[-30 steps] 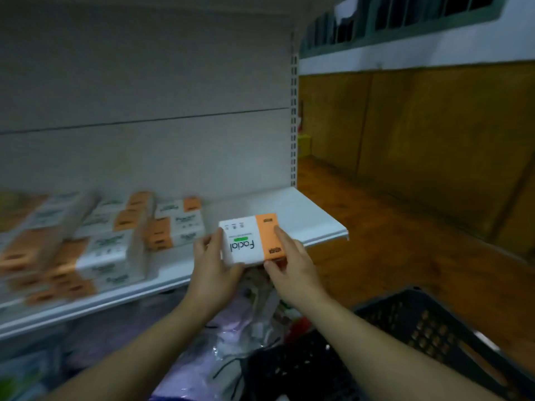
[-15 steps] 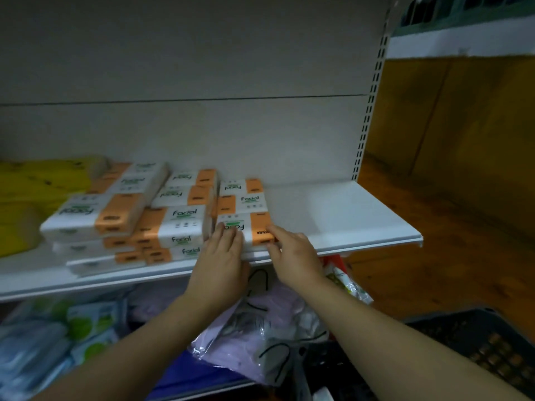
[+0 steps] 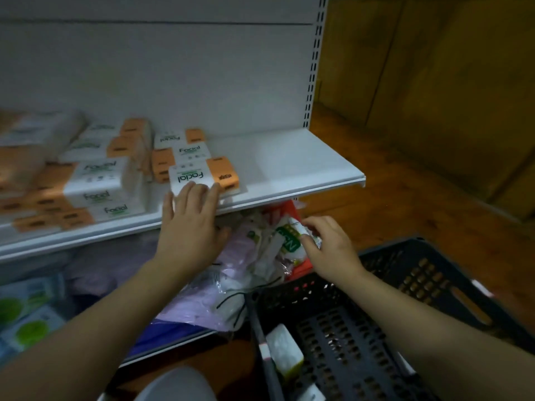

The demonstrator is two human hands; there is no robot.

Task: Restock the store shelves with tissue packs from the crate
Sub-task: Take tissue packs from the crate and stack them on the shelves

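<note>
Pack (image 3: 202,178) at shelf (image 3: 289,180) front, long axis along the edge.
Left hand (image 3: 189,227) flat against its near side, fingers (image 3: 199,192) together; right hand (image 3: 330,247) nearer the crate (image 3: 405,299), below the shelf, fingers loosely apart, empty.

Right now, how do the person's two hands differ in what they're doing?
The left hand lies flat, fingers spread, fingertips on the front tissue pack on the white shelf; the right hand touches no tissue pack. The left hand sits higher, at the shelf edge; the right hand is lower, fingers curled, between the lower-shelf bags and the black crate. Both are bare.
</note>
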